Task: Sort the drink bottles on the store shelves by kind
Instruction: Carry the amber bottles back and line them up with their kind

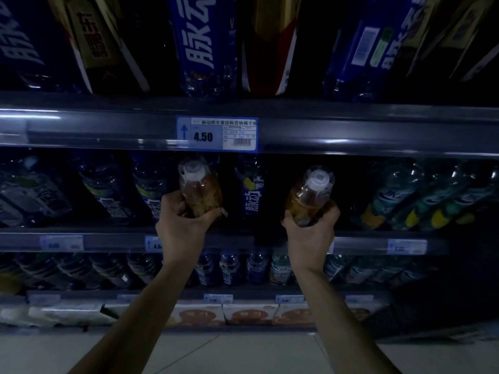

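Two amber bottles are up in front of the middle shelf [108,240], one in each hand. The left hand [181,224] is wrapped around the lower body of the left bottle [200,188], fingers curled round its far side and thumb across the front. The right hand [310,230] cups the base of the right bottle [309,195] the same way. Both bottles are clear plastic with amber-orange liquid and pale, whitish caps under a clear cover, tilted with the caps toward the camera. Their labels are mostly hidden by the fingers, and in this dim light they cannot be read. Between them stands a blue bottle [252,193] on the shelf. Above is a price tag [217,134] reading 4.50. The green-labelled bottles [399,201] at the right are dark, possibly a different drink. Top-shelf bottles are cut off by the frame.
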A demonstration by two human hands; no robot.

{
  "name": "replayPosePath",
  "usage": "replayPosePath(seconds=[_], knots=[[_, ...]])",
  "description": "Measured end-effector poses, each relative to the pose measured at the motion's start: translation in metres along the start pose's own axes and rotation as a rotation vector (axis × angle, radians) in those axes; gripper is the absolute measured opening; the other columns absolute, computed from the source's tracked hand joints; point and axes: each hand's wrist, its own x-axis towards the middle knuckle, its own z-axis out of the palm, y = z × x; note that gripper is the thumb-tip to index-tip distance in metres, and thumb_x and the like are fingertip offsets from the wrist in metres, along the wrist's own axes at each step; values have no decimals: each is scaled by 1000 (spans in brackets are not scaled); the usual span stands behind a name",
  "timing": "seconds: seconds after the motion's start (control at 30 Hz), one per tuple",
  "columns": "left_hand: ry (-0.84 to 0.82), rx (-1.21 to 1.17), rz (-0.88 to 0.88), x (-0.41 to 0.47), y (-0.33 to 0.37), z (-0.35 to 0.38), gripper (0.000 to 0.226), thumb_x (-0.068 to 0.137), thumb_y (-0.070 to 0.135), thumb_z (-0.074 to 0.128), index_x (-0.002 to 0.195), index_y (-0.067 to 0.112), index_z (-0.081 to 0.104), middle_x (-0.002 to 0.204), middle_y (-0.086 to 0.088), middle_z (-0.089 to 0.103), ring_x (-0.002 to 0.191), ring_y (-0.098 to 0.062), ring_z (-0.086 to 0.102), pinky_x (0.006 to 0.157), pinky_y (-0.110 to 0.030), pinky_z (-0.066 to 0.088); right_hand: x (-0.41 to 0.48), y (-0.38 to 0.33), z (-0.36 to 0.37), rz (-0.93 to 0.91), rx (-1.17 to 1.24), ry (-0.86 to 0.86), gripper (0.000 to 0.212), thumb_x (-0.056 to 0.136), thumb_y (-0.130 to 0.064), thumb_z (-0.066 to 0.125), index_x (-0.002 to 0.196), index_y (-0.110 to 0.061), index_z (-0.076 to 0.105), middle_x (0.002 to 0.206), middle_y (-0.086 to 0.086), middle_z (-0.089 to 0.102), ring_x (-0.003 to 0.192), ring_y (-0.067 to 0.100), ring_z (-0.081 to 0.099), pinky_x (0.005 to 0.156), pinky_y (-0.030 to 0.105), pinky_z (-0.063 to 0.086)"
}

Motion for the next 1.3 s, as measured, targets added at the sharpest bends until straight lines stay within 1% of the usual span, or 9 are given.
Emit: replayPosePath(seconds=[0.13, 0.33, 0.43, 0.53, 0.67, 0.8, 0.93, 1.13, 1.3], knots=[[-39, -16, 4, -14, 5, -7, 67, 46, 48, 89, 100, 41, 50, 93, 20, 64, 83, 11, 59, 55, -2, 44, -11, -15, -10, -8, 29, 7, 73, 73, -14, 80, 131, -24, 37, 111, -7, 55, 95, -17, 53, 72, -2, 39], [-147, -27, 13, -35, 24, -19, 62, 52, 36, 89, 99, 44, 49, 95, 23, 61, 85, 19, 55, 56, 2, 41, -36, -49, -28, -46, 45, -3, 71, 71, -14, 82, 128, -20, 40, 108, -18, 54, 94, -18, 53, 73, -2, 38], [-174, -42, 31, -44, 40, -27, 63, 51, 37, 89, 101, 42, 50, 94, 24, 61, 86, 19, 55, 56, 1, 41, -47, -72, -38, -74, 33, 17, 71, 69, -15, 82, 124, -27, 39, 109, -23, 51, 96, -21, 51, 74, -3, 37], [-200, -40, 62, -51, 60, -34, 61, 52, 37, 89, 97, 47, 49, 92, 25, 61, 84, 19, 55, 56, 0, 42, -56, -96, -47, -58, 31, 5, 73, 69, -22, 82, 122, -39, 35, 114, -12, 53, 103, -9, 52, 78, 0, 40], [-248, -52, 112, -59, 96, -41, 61, 52, 36, 90, 94, 51, 48, 94, 25, 61, 86, 17, 56, 59, -1, 43, -59, -129, -59, -79, 30, 40, 75, 66, -24, 82, 123, -36, 36, 118, -5, 52, 108, 8, 53, 81, 3, 40], [-277, -78, 175, -64, 137, -41, 62, 51, 40, 90, 97, 50, 49, 96, 27, 61, 91, 17, 54, 65, 0, 42, -55, -162, -72, -105, 42, 72, 77, 64, -22, 83, 119, -45, 34, 116, -10, 50, 106, 5, 53, 82, 14, 43], [-335, -119, 216, -68, 179, -32, 60, 54, 36, 89, 98, 48, 51, 98, 24, 61, 90, 18, 54, 63, 2, 41, -45, -194, -89, -107, 23, 100, 76, 64, -25, 83, 115, -48, 32, 114, -5, 52, 104, 13, 55, 83, 28, 50], [-399, -157, 241, -75, 236, 0, 61, 50, 40, 88, 99, 37, 52, 96, 20, 62, 85, 15, 56, 61, 0, 42, -15, -228, -129, -113, -23, 124, 74, 61, -31, 82, 112, -47, 32, 112, -5, 53, 101, 10, 55, 73, 16, 42], [-424, -180, 262, -80, 277, 34, 61, 48, 42, 87, 96, 43, 50, 90, 25, 62, 83, 17, 56, 59, -1, 42, 19, -246, -159, -117, -24, 142, 73, 60, -30, 81, 111, -46, 33, 108, -5, 53, 92, 4, 57, 58, 5, 44]])
